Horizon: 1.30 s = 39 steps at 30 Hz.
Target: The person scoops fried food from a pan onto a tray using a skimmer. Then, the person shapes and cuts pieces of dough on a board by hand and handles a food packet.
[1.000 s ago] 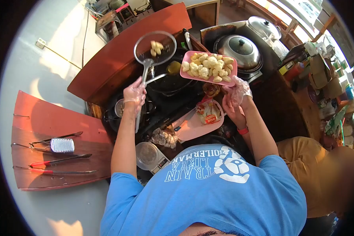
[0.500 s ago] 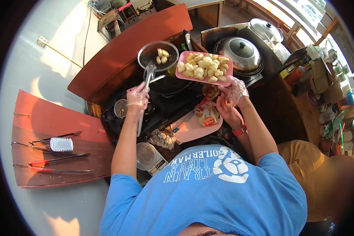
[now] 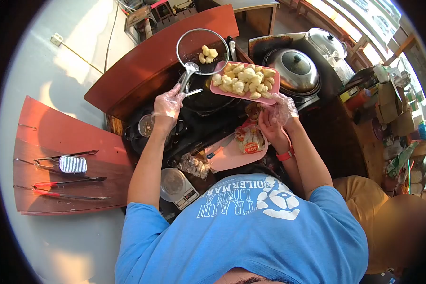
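Near the middle left, my left hand [image 3: 169, 105], in a clear plastic glove, is closed round the handle of a mesh strainer [image 3: 190, 71]. Several pale yellow lumps [image 3: 208, 54] lie in its mesh. My right hand [image 3: 283, 109], also gloved, grips the right end of a pink tray [image 3: 274, 97] heaped with similar lumps. The tray's left edge is close beside the strainer's rim. Behind and below them sits a dark pan [image 3: 206, 102] with a metal handle or utensil across it. Another person's bare hand [image 3: 269, 127], with a red wristband, is just under my right hand.
A lidded pot [image 3: 296, 70] stands at the right. Below are a pink board [image 3: 227, 158] with a knife and plastic package, a bagged item [image 3: 194, 165] and a scale [image 3: 187, 195]. Tongs and a grater [image 3: 73, 164] hang at left. A co-worker in mustard clothing is at right.
My left hand and the strainer have moved right and slightly up, closer to the tray. The tray has shifted slightly left. The lumps in the mesh look more numerous.
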Each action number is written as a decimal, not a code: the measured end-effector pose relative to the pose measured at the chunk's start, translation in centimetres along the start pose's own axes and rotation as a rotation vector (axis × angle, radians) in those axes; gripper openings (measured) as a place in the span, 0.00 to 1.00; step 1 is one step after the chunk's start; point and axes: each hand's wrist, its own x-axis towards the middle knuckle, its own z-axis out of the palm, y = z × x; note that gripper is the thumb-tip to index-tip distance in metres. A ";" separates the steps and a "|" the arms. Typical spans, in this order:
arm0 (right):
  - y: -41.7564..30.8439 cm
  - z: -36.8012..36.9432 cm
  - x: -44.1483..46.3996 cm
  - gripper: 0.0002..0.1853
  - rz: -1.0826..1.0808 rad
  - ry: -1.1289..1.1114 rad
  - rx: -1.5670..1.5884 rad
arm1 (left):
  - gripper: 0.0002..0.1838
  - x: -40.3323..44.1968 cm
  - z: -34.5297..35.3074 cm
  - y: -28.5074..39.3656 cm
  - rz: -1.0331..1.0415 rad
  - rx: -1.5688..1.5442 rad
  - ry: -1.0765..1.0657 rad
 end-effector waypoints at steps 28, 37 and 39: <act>-0.4 -0.9 0.8 0.15 -0.176 -0.150 -0.399 | 0.17 -2.2 -0.5 4.1 0.600 0.539 -0.023; 1.5 3.6 -3.3 0.34 -0.076 -0.188 0.168 | 0.19 -3.1 -0.6 5.1 0.776 0.946 0.085; 1.1 3.3 -2.9 0.32 -0.052 -0.181 0.142 | 0.20 -3.1 -0.4 5.2 0.770 0.989 0.099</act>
